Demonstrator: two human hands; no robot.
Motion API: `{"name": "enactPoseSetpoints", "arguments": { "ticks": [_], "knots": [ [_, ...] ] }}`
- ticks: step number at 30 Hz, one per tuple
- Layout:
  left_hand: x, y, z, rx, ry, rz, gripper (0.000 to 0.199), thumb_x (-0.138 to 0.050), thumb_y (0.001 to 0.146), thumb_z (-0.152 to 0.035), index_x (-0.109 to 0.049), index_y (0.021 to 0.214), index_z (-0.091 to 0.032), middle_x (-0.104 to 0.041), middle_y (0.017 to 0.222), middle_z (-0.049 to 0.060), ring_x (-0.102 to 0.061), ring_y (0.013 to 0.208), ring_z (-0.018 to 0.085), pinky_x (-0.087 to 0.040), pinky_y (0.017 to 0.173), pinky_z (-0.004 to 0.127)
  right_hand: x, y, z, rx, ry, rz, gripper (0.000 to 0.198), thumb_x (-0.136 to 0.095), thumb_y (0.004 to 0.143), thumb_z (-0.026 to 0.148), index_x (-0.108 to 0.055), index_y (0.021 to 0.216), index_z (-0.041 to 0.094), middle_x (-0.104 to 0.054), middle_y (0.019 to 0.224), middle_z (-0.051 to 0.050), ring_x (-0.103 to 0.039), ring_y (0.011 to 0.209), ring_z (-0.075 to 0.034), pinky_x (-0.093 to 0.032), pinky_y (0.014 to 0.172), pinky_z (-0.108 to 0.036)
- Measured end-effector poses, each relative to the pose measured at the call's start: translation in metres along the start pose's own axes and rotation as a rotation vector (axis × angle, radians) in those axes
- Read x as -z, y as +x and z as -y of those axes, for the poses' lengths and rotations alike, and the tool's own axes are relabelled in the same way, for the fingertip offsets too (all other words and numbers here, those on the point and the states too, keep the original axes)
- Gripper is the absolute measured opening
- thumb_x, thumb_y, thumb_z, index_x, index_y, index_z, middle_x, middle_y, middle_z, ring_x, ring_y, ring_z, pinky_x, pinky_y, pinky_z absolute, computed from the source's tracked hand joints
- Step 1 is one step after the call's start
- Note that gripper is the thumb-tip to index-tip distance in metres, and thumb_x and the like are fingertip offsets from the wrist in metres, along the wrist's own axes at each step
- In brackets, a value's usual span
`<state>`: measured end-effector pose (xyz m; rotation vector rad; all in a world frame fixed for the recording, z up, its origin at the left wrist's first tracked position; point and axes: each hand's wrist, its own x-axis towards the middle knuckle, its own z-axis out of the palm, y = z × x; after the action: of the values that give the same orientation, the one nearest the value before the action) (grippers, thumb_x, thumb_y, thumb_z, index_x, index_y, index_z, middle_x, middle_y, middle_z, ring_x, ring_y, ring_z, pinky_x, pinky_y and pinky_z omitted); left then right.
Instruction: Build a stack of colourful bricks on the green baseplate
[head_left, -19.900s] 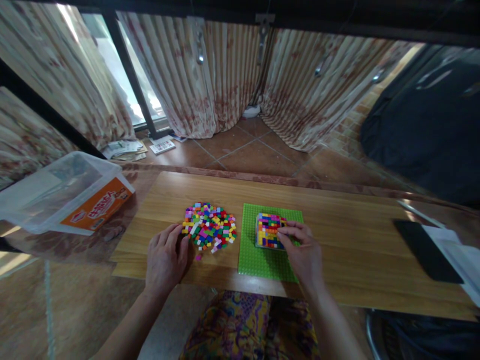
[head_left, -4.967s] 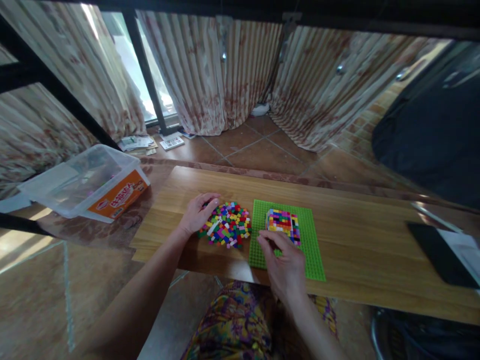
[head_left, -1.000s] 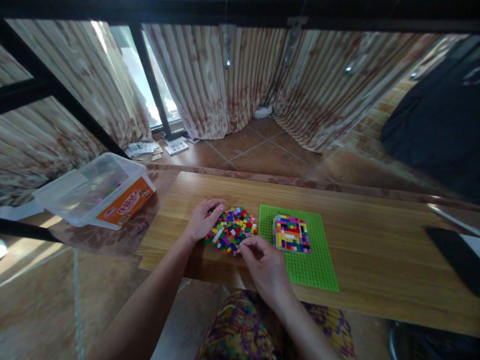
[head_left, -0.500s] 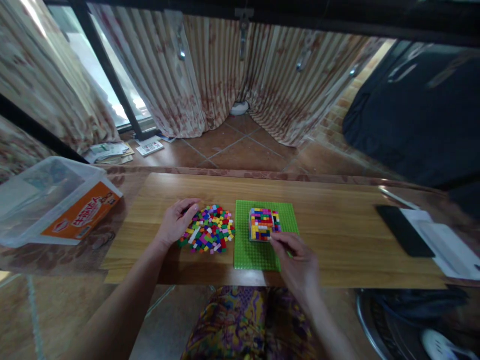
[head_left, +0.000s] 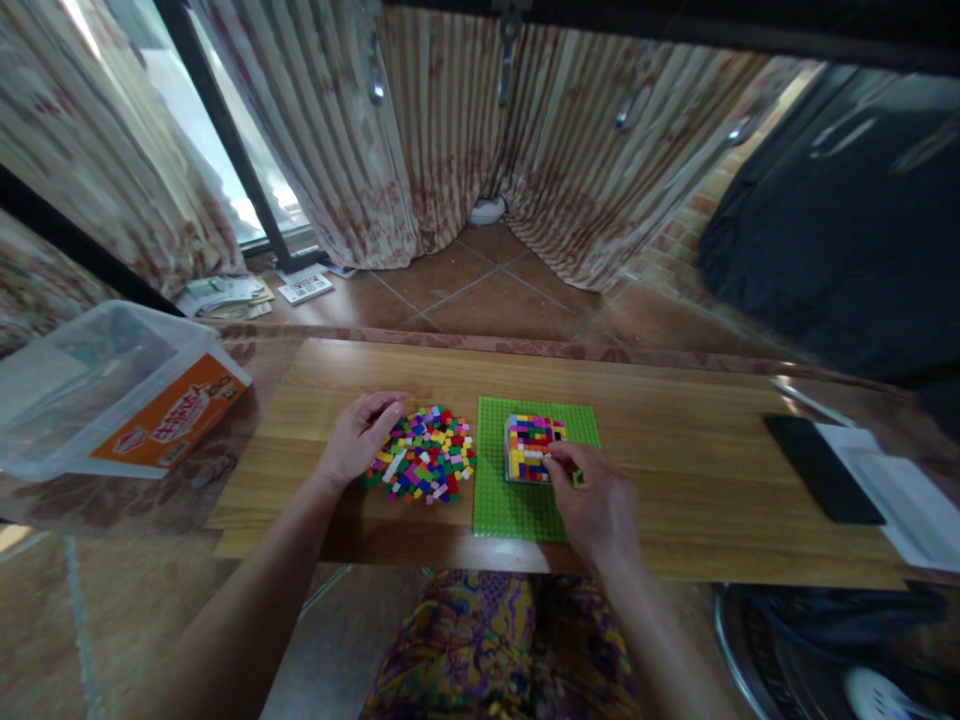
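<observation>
My left hand (head_left: 358, 437) rests at the left edge of a loose pile of small multicoloured toy bricks (head_left: 429, 458). Its fingers are loosely bent, the thumb apart, with nothing visible in them. To the right of the pile lies a green studded baseplate (head_left: 491, 508). A low rectangular block built of coloured bricks (head_left: 529, 440) sits on the baseplate, with rows of mixed colours on top. My right hand (head_left: 596, 497) comes in over the baseplate, thumb and forefinger pinched at the block's right side. The fingers cover whatever is between them, and part of that side is hidden.
A clear plastic tub (head_left: 142, 380) with an orange label stands left of the wooden board (head_left: 675, 460). A dark flat object (head_left: 823, 468) and white sheets or boxes (head_left: 904, 490) lie at its right end. Striped curtains (head_left: 442, 140) hang beyond.
My right hand has shifted slightly up along the block's right side, still pinched, and covers more of it. My left hand stays by the pile. The whole view has shifted slightly.
</observation>
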<state>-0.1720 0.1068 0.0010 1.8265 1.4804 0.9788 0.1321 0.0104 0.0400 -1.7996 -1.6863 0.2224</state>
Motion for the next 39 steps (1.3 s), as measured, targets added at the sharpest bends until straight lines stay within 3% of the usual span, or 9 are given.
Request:
{"name": "enactPoseSetpoints", "arguments": {
  "ticks": [14, 19, 29, 39],
  "knots": [
    [0.0, 0.0, -0.002, -0.004, 0.035, -0.001, 0.044, -0.045, 0.091, -0.052, -0.071, 0.109, -0.02, -0.073, 0.107, 0.007, -0.066, 0.101, 0.022, -0.049, 0.095, 0.036, -0.004, -0.003, 0.004, -0.103, 0.094, -0.057, 0.029, -0.057, 0.087, 0.045, -0.071, 0.083, 0.02, -0.073, 0.081, -0.006, -0.063, 0.068, -0.019, -0.048, 0.066, -0.03],
    [-0.001, -0.001, -0.001, 0.0, 0.028, -0.009, 0.046, -0.046, 0.091, -0.052, -0.07, 0.111, -0.019, -0.074, 0.099, 0.007, -0.067, 0.097, 0.022, -0.051, 0.093, 0.035, -0.003, -0.004, 0.003, -0.142, 0.135, -0.064, 0.028, -0.061, 0.084, 0.045, -0.072, 0.083, 0.02, -0.074, 0.082, -0.005, -0.064, 0.067, -0.018, -0.048, 0.065, -0.029],
    [-0.002, 0.001, 0.003, -0.009, 0.035, -0.006, 0.045, -0.044, 0.092, -0.051, -0.071, 0.11, -0.02, -0.073, 0.108, 0.007, -0.066, 0.102, 0.022, -0.05, 0.095, 0.034, 0.0, -0.002, 0.002, -0.271, 0.24, -0.093, 0.03, -0.062, 0.081, 0.046, -0.073, 0.086, 0.018, -0.075, 0.082, -0.008, -0.066, 0.065, -0.019, -0.05, 0.062, -0.029],
    [-0.001, 0.0, -0.001, 0.001, 0.041, -0.002, 0.046, -0.043, 0.092, -0.052, -0.07, 0.109, -0.019, -0.074, 0.102, 0.007, -0.066, 0.098, 0.022, -0.05, 0.093, 0.035, -0.008, 0.003, -0.002, -0.341, 0.365, -0.094, 0.027, -0.067, 0.076, 0.042, -0.071, 0.084, 0.017, -0.075, 0.082, -0.009, -0.069, 0.071, -0.021, -0.053, 0.068, -0.032]
  ]
}}
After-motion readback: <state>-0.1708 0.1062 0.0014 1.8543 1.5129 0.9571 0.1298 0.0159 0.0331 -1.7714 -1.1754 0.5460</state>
